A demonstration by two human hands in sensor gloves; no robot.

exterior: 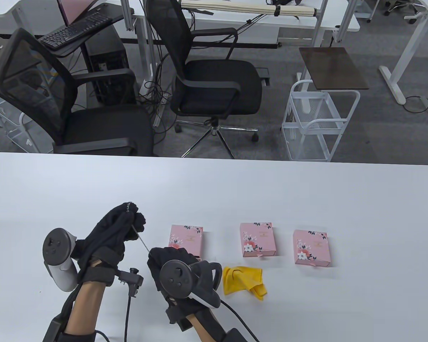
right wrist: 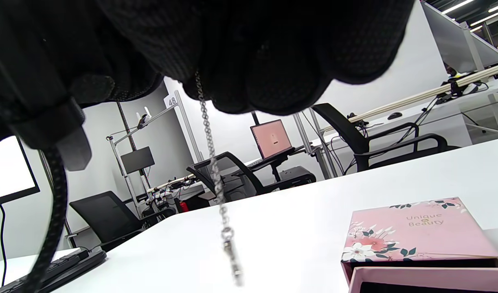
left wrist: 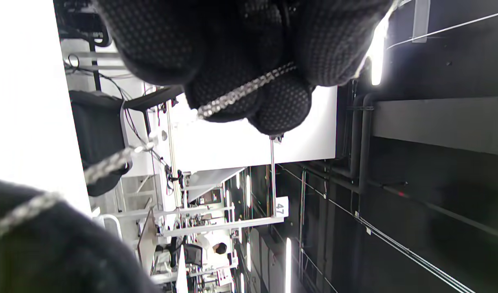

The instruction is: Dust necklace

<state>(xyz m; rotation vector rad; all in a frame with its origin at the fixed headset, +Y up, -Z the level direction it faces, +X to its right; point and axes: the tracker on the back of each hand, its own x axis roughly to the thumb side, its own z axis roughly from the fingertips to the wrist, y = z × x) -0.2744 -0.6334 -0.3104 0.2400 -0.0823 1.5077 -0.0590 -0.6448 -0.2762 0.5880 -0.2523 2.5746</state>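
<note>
Near the front left of the counter (exterior: 214, 185), the necklace (exterior: 142, 241) is stretched in the air between the two hands, clear of the surface. The left hand (exterior: 119, 226) is raised with its fingers curled around one end, a short bit of chain poking out at the top of its fist. The right hand (exterior: 171, 263) sits lower and nearer, fingers closed on the other end; in the right wrist view the chain (right wrist: 211, 154) hangs from that fist and ends in a small clasp.

The yellow cloth (exterior: 243, 279) lies crumpled on the counter just right of the right hand, untouched, so the dusting itself looks not yet begun. To do it well, I judge one hand should keep an end pinched firmly while the other lets go, picks up the cloth and folds it round the chain, then draws it along in one direction (a light, even pull, since links this fine kink easily). Keeping the chain taut would stop it bunching inside the cloth.

The chain is thin, silvery metal with small flat links that catch the light in the left wrist view (left wrist: 240, 91). The gloves are black knit with a dotted grip texture. The cloth looks soft and smooth, like a polishing cloth. Three pink boxes with flower prints (exterior: 186, 239) (exterior: 257, 239) (exterior: 311, 247) stand in a row to the right, flat cardboard; the nearest seems to slide open like a drawer.
</note>
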